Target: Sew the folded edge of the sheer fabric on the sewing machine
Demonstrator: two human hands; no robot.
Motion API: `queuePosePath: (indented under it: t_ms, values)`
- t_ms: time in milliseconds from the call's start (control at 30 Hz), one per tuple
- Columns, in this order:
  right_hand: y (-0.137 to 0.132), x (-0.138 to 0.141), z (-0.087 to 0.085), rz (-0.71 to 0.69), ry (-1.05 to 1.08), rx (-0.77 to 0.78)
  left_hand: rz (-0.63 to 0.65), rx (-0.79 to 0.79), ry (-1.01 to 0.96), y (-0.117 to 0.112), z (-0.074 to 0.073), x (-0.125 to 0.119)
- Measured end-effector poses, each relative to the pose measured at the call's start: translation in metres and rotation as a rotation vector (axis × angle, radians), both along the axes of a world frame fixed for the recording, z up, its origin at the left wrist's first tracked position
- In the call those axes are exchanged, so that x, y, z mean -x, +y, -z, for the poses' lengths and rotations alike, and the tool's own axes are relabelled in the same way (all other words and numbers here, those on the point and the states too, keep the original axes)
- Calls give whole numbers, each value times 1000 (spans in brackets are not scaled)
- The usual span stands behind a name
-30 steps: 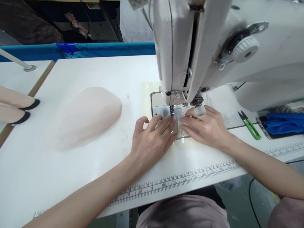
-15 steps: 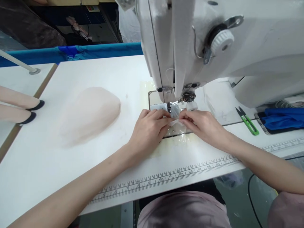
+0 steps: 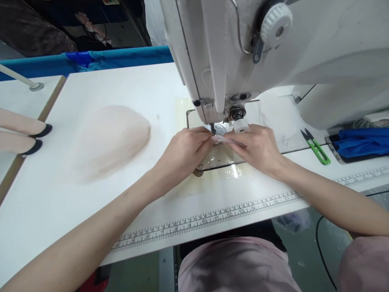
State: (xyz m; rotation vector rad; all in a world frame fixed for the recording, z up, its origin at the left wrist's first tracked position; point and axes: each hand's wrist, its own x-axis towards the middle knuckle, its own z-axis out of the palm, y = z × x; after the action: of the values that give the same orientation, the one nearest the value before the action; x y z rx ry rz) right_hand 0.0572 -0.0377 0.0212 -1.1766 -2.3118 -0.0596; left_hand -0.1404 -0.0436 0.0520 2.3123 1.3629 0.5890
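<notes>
My left hand and my right hand meet just in front of the needle of a white sewing machine. Both pinch a small, thin, translucent strip of fabric stretched between their fingertips, a little above the metal needle plate. A white cylindrical cap on the machine sits right above my right hand's fingers. The needle itself is mostly hidden behind the machine head.
A pale pink pile of sheer fabric lies on the white table to the left. Green thread snips and blue cloth lie to the right. A printed ruler runs along the near edge. Two skin-toned, dark-tipped pieces rest at far left.
My fingers went from lying flat on the plate to pinching the small strip and lifting it. The view has shifted, with the machine head now further left.
</notes>
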Motion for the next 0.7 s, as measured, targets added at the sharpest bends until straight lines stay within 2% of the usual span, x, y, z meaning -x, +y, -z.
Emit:
queuePosePath:
  t_ms: [100,167,300,367,433,700]
  values:
    - [0,-1,0,-30,-31,-32,24,1,-28,-2,5,2]
    - [-1,-2,0,-79,-60,-46,63,-65,-7,-5,12,5]
    - [-3,-4,-2,-200,-118,-120,149,-408,164,-17,29,8]
    - [-3,-4,-2,-251,-123,-173,157,-583,281,-25,33,8]
    - [-4,-4,-2,-285,-121,-208,143,-683,380,-32,34,8]
    - [-5,-2,0,-282,-143,-225,125,-679,483,-39,32,10]
